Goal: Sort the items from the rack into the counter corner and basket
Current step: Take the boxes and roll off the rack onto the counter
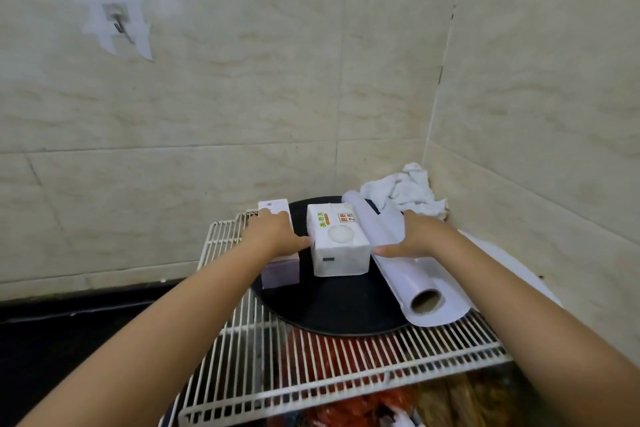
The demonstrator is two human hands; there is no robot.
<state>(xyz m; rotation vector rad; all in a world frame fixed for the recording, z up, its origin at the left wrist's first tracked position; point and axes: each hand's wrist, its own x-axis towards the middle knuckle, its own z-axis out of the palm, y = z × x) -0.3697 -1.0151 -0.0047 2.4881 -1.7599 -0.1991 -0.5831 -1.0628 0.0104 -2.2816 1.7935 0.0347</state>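
A white wire rack (311,378) stands in the tiled corner, and a round black tray (329,308) lies on its top shelf. A white rectangular pack (341,246) with green print sits on the tray. A pale purple box (281,270) lies to its left and a roll of white film (405,274) to its right. My left hand (273,230) rests flat on the purple box with its thumb against the pack's left side. My right hand (414,236) lies on the roll, thumb stretched toward the pack's right side. Neither hand lifts anything.
A crumpled white cloth (405,191) lies behind the roll in the wall corner. Red and orange bags (349,406) show through the shelf below. A dark counter (69,340) runs along the left. A metal hook (117,21) is stuck on the back wall.
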